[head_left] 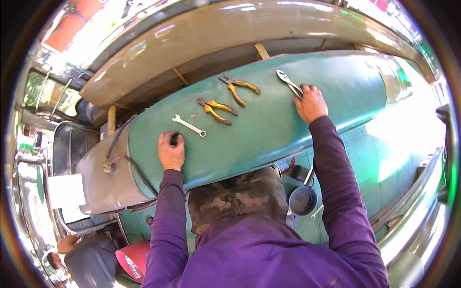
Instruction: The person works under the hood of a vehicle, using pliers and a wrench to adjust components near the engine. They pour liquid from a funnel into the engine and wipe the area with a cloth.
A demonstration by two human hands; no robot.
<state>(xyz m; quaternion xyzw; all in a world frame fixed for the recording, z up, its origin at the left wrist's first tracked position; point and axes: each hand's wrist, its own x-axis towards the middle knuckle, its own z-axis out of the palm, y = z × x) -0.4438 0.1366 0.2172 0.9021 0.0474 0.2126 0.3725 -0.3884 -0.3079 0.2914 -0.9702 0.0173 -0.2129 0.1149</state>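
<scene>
On a long green padded bench seat [259, 129] lie several hand tools. My right hand [312, 103] is closed on the handles of silver slip-joint pliers [286, 80], whose jaws point away to the left. My left hand [172, 151] rests on the seat with curled fingers, and a dark patch between them cannot be made out. Just beyond it is a combination wrench [190, 126]. Yellow-handled diagonal cutters [216, 109] and yellow-handled long-nose pliers [238, 88] lie spread in the middle. A tiny metal piece [193, 115] sits beside the wrench.
A tan padded backrest [216, 38] runs behind the seat. Cables with a round fitting [109, 167] cross the brown left end. A round dark pan [302, 200] stands on the green floor near my right forearm. A person with a red garment [132, 259] is at lower left.
</scene>
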